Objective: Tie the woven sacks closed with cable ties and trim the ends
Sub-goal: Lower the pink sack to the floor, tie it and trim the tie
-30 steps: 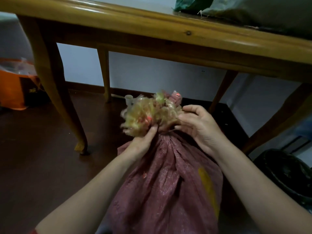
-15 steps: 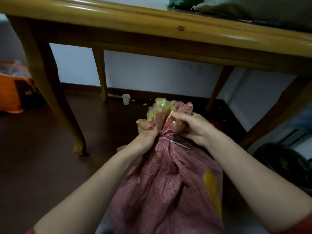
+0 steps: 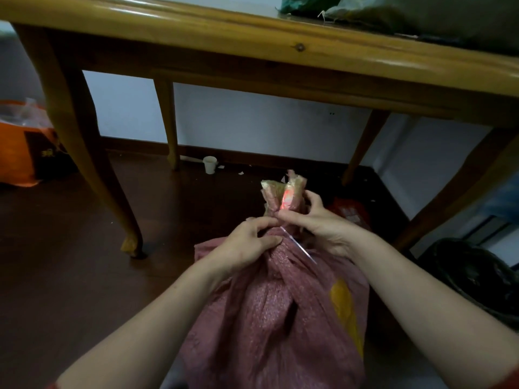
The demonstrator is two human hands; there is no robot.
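While a pinkish-red woven sack [image 3: 269, 318] stands on the dark floor at the lower centre of the frame, two bare hands work at its gathered neck. At centre, the left hand [image 3: 247, 245] grips the twisted neck with curled fingers. Just right of it and slightly higher, the right hand [image 3: 317, 220] curls thumb and fingers around the sack's bunched top, which sticks up above both hands. A thin pale cable tie [image 3: 299, 245] slants down and right from the neck between the hands; whether it loops the neck cannot be told. A wooden table [image 3: 252, 32] spans the top of the frame, with dull green sacks [image 3: 421, 12] on it at upper right. A small white cup [image 3: 210, 164] stands by the back wall, an orange bag [image 3: 16, 147] sits at far left, and a black bag [image 3: 477, 279] lies at lower right.
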